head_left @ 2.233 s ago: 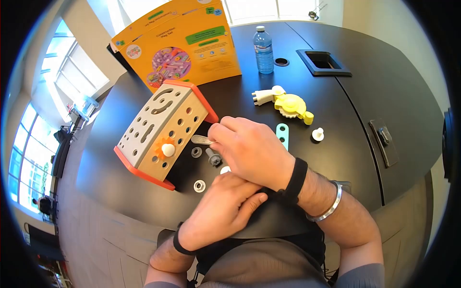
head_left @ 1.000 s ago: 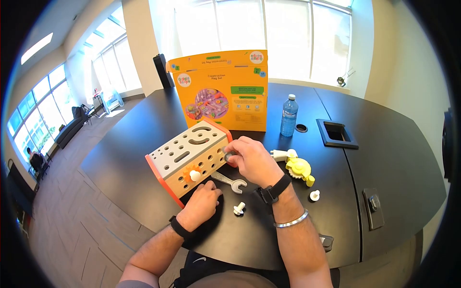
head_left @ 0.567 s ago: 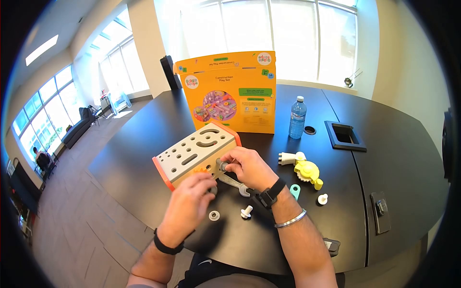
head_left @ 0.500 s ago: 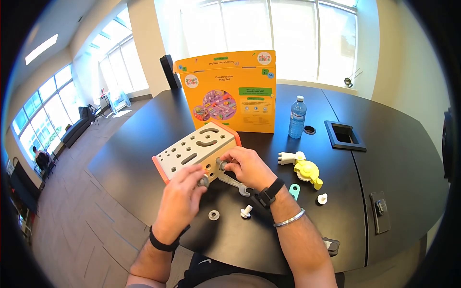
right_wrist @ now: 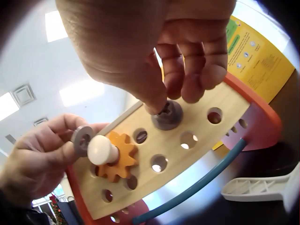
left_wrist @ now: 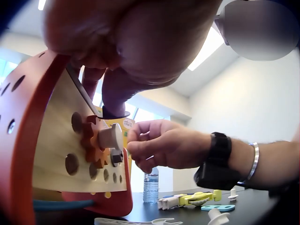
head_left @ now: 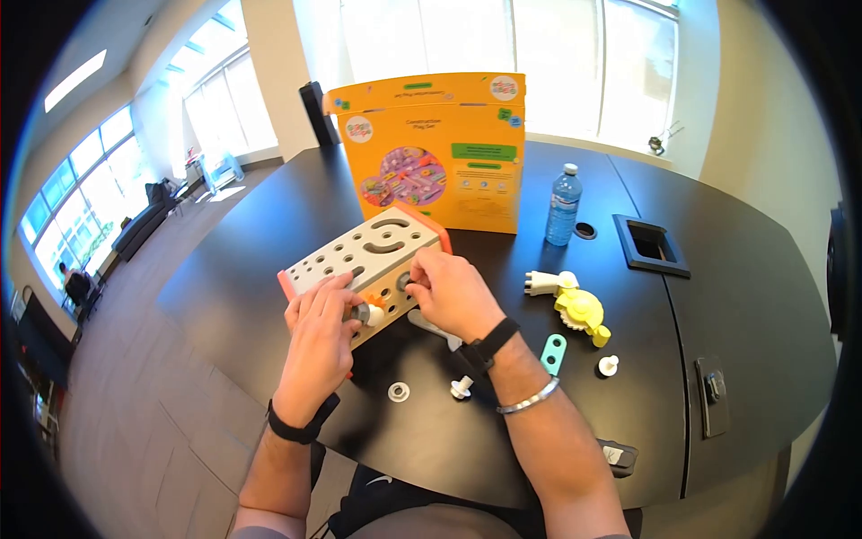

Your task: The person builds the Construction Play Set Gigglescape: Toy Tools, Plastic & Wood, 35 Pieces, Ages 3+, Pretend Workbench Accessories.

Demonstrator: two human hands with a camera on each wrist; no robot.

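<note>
A toy toolbox stands on the table, with a grey holed top (head_left: 334, 275) and a wooden side (right_wrist: 159, 140) between red end panels. My right hand (head_left: 456, 295) pinches the head of a grey bolt (right_wrist: 167, 118) at a hole in the wooden side. Between thumb and fingers, my left hand (head_left: 316, 346) holds a grey nut (right_wrist: 82, 140) beside the white bolt (right_wrist: 101, 151). That bolt goes through an orange gear (right_wrist: 124, 161) on the same side. The left fingers lie by the toolbox's top edge.
Below the toolbox lies a grey wrench (head_left: 429, 323). Nearer me are a pale nut (head_left: 398, 392) and a white bolt (head_left: 461, 387). Rightward sit a teal strip (head_left: 553, 354), a yellow toy saw (head_left: 579, 308) and another white bolt (head_left: 608, 366). A bottle (head_left: 563, 205) and yellow carton (head_left: 431, 166) stand behind.
The hands, first crossed above the table, have separated and moved to the toolbox. The grey bolt left the table for the wooden side. My left hand lifted the grey nut toward the gear.
</note>
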